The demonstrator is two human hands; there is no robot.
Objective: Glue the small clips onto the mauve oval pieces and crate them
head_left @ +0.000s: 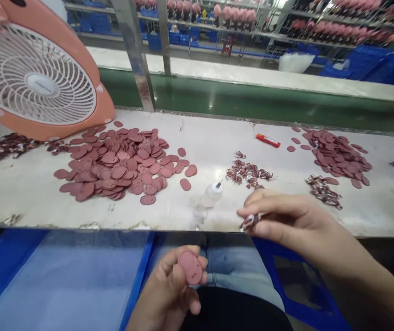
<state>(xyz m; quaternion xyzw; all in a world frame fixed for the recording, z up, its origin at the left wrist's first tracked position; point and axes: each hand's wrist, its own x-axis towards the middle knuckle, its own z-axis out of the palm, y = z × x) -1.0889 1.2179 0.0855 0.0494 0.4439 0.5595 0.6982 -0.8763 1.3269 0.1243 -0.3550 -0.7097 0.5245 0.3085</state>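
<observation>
From here, L grip (165,287) pinches oval disc (190,267) nearside-left of white btl (212,195), R grip (298,221) pinches dark pc (250,221) nearside-right

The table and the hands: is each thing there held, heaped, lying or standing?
Reddish oval, held in the left hand
Small brown bit, pinched in the right hand
Oval piles, both loosely heaped
Brown bits, in small heaps
Red tube, lying flat
White bottle, dark tip uncovered
Fan, standing; spinning or not, can't tell
</observation>
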